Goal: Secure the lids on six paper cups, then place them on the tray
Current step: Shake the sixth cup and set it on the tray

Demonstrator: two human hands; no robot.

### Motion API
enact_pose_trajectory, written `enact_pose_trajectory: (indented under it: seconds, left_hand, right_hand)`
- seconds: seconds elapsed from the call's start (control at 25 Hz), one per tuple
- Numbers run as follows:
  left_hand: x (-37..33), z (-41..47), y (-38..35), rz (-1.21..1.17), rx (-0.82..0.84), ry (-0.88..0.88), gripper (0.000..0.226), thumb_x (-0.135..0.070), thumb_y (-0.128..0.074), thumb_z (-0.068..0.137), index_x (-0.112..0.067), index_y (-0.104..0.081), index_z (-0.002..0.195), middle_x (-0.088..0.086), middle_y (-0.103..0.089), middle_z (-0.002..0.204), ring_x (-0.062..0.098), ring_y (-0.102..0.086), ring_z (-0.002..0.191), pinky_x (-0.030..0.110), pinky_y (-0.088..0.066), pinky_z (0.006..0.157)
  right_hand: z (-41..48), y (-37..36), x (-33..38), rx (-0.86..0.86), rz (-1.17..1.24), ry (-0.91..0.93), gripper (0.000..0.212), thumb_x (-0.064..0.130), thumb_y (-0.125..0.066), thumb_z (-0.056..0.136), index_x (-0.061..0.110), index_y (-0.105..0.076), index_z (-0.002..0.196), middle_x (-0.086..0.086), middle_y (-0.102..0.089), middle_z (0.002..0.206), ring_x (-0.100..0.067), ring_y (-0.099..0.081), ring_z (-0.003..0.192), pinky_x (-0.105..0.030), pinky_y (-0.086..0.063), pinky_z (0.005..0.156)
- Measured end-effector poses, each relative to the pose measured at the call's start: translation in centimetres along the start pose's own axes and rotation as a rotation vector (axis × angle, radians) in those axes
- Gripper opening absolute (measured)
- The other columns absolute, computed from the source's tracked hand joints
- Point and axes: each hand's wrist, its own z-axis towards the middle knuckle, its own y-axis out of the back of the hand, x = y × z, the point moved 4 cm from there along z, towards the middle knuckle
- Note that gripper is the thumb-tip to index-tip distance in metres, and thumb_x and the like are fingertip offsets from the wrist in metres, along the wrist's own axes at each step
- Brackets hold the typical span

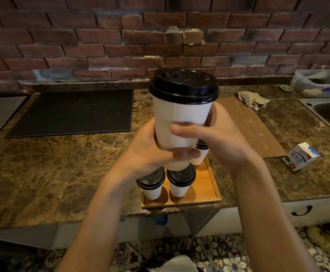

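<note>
A red brick wall (81,36) closes the back of a brown marble countertop (52,163), whose front edge runs above a patterned tile floor (209,250). A black mat (72,112) lies flat near the back left corner, with a broad stretch of bare marble between it and the front edge. A steel sink (329,112) is set into the right end. A wooden board (252,130) lies slanted between the middle of the countertop and the sink.

A wooden tray (205,185) sits right at the front edge, near the middle. Its right side is bare wood. Three lidded cups are visible on it: one at the front left corner (152,190), one just beside it (180,188) and one farther back (200,156), mostly hidden behind the hands.

Above the tray, both hands hold one white paper cup (180,114) upright in the air. The left hand (146,154) wraps its lower part with the thumb across the front, and the right hand (225,138) grips it from the other side with the thumb higher up. Its black lid (183,87) sits level over the rim all round, with a sip opening on top.

A clear plastic container (317,83) stands at the back right, a crumpled rag (254,100) lies at the far end of the board, and a small milk carton (299,157) lies tilted just right of the board's near end.
</note>
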Motion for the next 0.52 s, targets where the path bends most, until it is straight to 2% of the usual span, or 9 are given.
enact_pose_trajectory:
  seconds: [0.08,0.16,0.24,0.4,0.52]
  left_hand:
    - [-0.14,-0.11,-0.24,-0.001,0.041,-0.010,0.067,-0.017,-0.085,0.065,-0.020,-0.054,0.124,-0.009,-0.067,0.109,0.008,-0.064,0.104,0.016,-0.053,0.075]
    - [-0.08,-0.15,-0.54,0.000,0.046,-0.029,0.066,-0.012,-0.085,0.064,-0.017,-0.055,0.123,-0.008,-0.068,0.109,0.009,-0.064,0.104,0.017,-0.053,0.076]
    - [0.02,-0.14,-0.71,-0.024,0.016,-0.042,0.063,-0.010,-0.082,0.064,-0.018,-0.055,0.121,-0.009,-0.069,0.108,0.008,-0.065,0.103,0.016,-0.053,0.076]
    - [-0.17,-0.09,-0.56,-0.035,-0.022,-0.062,0.060,-0.008,-0.080,0.064,-0.024,-0.056,0.116,-0.014,-0.069,0.105,0.003,-0.065,0.100,0.012,-0.051,0.074]
    - [-0.51,0.03,-0.36,-0.001,-0.033,-0.076,0.059,-0.010,-0.081,0.063,-0.029,-0.056,0.113,-0.019,-0.069,0.103,0.000,-0.065,0.098,0.009,-0.051,0.073]
  right_hand:
    - [-0.17,0.10,-0.07,0.057,0.002,-0.012,0.067,0.024,-0.083,0.062,0.015,-0.059,0.124,0.000,-0.071,0.113,-0.014,-0.065,0.110,-0.028,-0.054,0.087]
    - [-0.26,0.04,-0.16,0.085,-0.018,-0.033,0.064,0.018,-0.083,0.063,0.016,-0.060,0.123,0.002,-0.071,0.112,-0.012,-0.066,0.110,-0.026,-0.054,0.086]
    - [-0.28,0.02,-0.19,0.064,-0.049,-0.042,0.060,0.019,-0.080,0.066,0.019,-0.060,0.122,0.004,-0.071,0.112,-0.010,-0.066,0.108,-0.025,-0.055,0.084]
    - [-0.27,-0.08,0.22,0.019,-0.110,-0.032,0.065,0.028,-0.080,0.066,0.018,-0.058,0.127,0.002,-0.069,0.116,-0.012,-0.065,0.110,-0.033,-0.056,0.089]
    - [-0.43,-0.18,0.56,-0.010,-0.117,-0.032,0.066,0.032,-0.082,0.064,0.022,-0.058,0.125,0.006,-0.069,0.113,-0.004,-0.065,0.106,-0.023,-0.056,0.085]
